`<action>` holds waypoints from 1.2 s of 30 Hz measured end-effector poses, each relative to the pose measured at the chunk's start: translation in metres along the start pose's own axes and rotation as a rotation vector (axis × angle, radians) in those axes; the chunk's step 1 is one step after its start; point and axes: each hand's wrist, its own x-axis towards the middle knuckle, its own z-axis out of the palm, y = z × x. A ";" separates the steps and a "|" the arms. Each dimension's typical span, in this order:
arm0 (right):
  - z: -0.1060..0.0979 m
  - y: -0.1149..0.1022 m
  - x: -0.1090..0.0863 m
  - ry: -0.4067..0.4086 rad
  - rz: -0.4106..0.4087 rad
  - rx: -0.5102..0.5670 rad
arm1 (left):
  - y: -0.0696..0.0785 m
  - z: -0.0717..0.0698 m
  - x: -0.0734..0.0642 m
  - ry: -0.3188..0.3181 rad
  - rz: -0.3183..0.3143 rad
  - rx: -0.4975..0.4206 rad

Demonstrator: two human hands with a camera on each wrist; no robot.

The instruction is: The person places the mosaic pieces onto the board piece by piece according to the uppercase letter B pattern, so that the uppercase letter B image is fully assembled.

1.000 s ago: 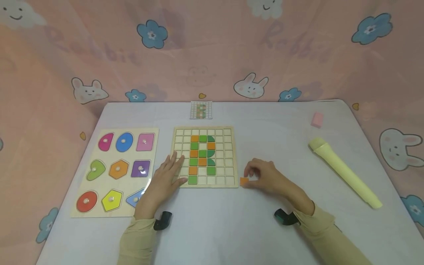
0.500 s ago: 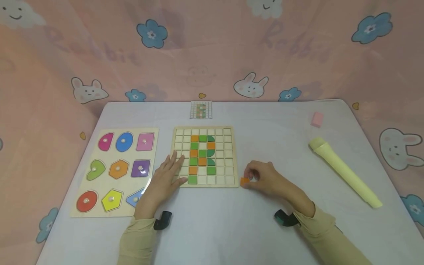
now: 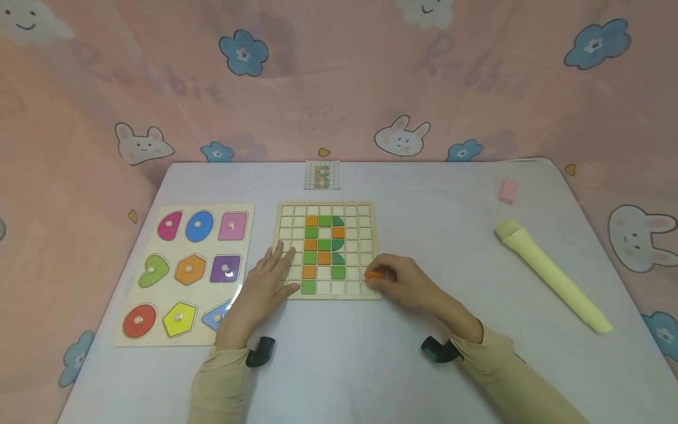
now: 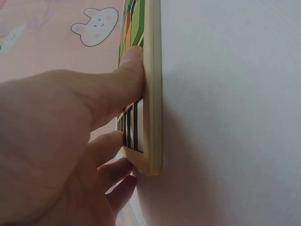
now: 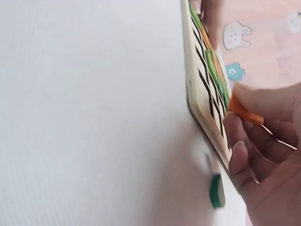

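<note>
My right hand (image 3: 405,282) pinches an orange square tile (image 3: 374,275) between thumb and fingertips, above the right side of a wooden grid board (image 3: 352,257). In the right wrist view the orange tile (image 5: 243,112) is tilted, close over the grid. Green and orange tiles form a letter R on the board. My left hand (image 3: 262,288) rests on the board's left front, fingers spread; its thumb (image 4: 129,75) presses near the green tile at the bottom of the letter. A small green piece (image 5: 217,192) lies beside the board in the right wrist view, hidden in the head view.
Left of the grid stands a knob puzzle board (image 3: 159,294) with coloured shapes, partly under my left forearm. Behind the grid lies a small pattern card (image 3: 322,175). A pale yellow tube-like object (image 3: 553,277) and a pink block (image 3: 508,191) are on the right.
My right hand has lifted the orange tile from the table beside the board and carried it left over the board's right edge. My left hand has stayed in place.
</note>
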 end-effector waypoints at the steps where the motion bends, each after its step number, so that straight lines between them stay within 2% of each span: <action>1: 0.003 -0.002 0.001 0.002 0.001 0.005 | 0.000 0.000 0.000 -0.001 -0.001 -0.001; 10: 0.031 -0.017 0.011 0.041 -0.083 0.013 | 0.000 0.000 0.000 0.003 -0.005 0.001; 15: 0.043 -0.025 0.018 0.056 -0.090 0.013 | 0.001 0.000 -0.001 0.004 -0.006 0.001; 22: 0.055 -0.034 0.026 0.035 -0.101 -0.004 | 0.001 0.000 -0.001 0.005 -0.005 0.009; 36: 0.068 -0.045 0.034 0.080 -0.090 -0.106 | 0.001 -0.001 -0.001 0.001 -0.007 0.012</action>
